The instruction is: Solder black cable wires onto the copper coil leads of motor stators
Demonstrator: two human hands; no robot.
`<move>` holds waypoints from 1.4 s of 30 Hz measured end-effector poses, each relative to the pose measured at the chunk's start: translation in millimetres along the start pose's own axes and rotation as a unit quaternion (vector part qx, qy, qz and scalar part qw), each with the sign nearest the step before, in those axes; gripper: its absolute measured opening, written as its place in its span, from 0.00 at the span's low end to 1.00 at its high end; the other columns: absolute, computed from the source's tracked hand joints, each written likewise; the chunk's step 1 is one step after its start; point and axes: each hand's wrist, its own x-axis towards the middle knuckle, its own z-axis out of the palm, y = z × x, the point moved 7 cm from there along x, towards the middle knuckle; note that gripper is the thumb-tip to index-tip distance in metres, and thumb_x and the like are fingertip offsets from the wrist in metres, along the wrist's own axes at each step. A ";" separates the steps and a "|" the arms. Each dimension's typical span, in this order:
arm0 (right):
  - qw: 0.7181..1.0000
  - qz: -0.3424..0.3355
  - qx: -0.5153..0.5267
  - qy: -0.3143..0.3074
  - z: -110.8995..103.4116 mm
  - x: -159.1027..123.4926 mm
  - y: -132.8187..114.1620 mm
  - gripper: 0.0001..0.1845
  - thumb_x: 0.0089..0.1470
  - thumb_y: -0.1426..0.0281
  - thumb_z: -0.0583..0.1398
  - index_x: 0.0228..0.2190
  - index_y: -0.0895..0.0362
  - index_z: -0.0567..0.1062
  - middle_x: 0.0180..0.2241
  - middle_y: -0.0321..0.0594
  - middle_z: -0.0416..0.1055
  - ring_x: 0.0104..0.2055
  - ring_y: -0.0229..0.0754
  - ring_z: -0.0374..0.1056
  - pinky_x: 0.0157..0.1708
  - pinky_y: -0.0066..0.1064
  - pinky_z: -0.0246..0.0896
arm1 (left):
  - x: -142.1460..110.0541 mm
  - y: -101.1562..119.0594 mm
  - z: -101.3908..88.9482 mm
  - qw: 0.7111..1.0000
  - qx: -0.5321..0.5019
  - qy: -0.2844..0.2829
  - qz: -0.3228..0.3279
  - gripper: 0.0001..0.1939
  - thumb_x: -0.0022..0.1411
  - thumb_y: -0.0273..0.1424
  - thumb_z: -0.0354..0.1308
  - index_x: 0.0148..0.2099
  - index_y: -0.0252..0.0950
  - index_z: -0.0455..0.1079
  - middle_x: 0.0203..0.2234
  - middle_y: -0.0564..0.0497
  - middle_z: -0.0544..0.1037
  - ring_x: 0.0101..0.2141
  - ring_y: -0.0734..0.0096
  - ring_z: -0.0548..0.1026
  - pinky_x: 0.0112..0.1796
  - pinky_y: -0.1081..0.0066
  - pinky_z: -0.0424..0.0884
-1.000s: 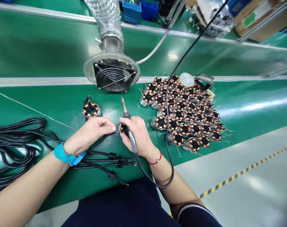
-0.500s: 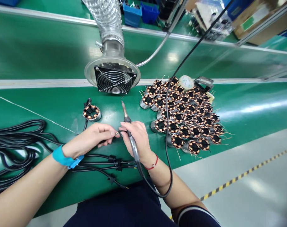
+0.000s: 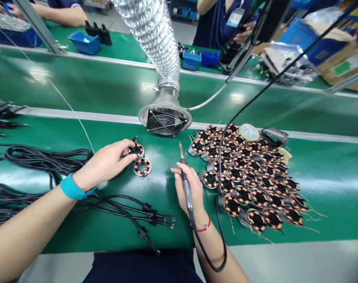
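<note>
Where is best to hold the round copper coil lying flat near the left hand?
Pinch the round copper coil by its outer rim, from above on the side of the left hand: it lies flat and apart, so the rim is free and the top windings stay untouched.

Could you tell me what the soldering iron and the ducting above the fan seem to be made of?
The soldering iron has a grey handle, probably plastic, and a dull metal tip. The flexible duct looks like ribbed aluminium foil, judging by its silvery, crinkled sheen.
</note>
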 end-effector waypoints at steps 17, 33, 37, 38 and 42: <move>0.997 0.009 0.062 -0.036 -5.7 -3.2 -3.0 0.21 0.58 0.78 0.56 0.52 0.52 0.66 0.40 0.39 0.75 0.41 0.40 0.69 0.43 0.36 0.66 | 31.9 -10.8 19.7 0.992 0.042 -0.112 -0.032 0.16 0.58 0.38 0.55 0.48 0.41 0.72 0.32 0.50 0.80 0.32 0.63 0.77 0.33 0.71 0.66; 0.998 0.015 0.023 -0.058 2.6 1.1 14.8 0.22 0.58 0.79 0.55 0.53 0.53 0.66 0.39 0.40 0.75 0.41 0.39 0.69 0.43 0.33 0.66 | 235.4 -51.3 -64.2 0.989 0.054 0.129 -0.047 0.21 0.60 0.34 0.55 0.52 0.25 0.69 0.47 0.36 0.76 0.47 0.55 0.74 0.49 0.62 0.67; 0.998 0.015 0.019 -0.057 1.3 3.8 16.4 0.21 0.59 0.79 0.55 0.52 0.54 0.66 0.38 0.40 0.75 0.40 0.39 0.70 0.40 0.32 0.67 | 237.8 -53.0 -39.2 0.994 0.069 0.085 -0.025 0.27 0.63 0.36 0.52 0.61 0.29 0.61 0.51 0.39 0.75 0.46 0.61 0.75 0.48 0.66 0.68; 0.998 0.018 0.020 -0.055 0.5 3.9 16.5 0.20 0.59 0.79 0.55 0.52 0.53 0.66 0.38 0.40 0.75 0.40 0.39 0.70 0.40 0.32 0.67 | 230.2 -57.5 -40.0 0.993 0.079 0.081 -0.022 0.30 0.64 0.38 0.51 0.65 0.30 0.55 0.53 0.39 0.73 0.48 0.61 0.74 0.49 0.65 0.67; 0.998 0.025 0.025 -0.056 -0.9 2.6 16.0 0.20 0.59 0.78 0.55 0.52 0.54 0.67 0.38 0.40 0.75 0.41 0.40 0.70 0.42 0.32 0.67 | 170.7 -104.1 -76.8 0.974 0.195 0.078 -0.088 0.36 0.64 0.45 0.48 0.67 0.30 0.49 0.62 0.35 0.61 0.62 0.46 0.56 0.59 0.48 0.50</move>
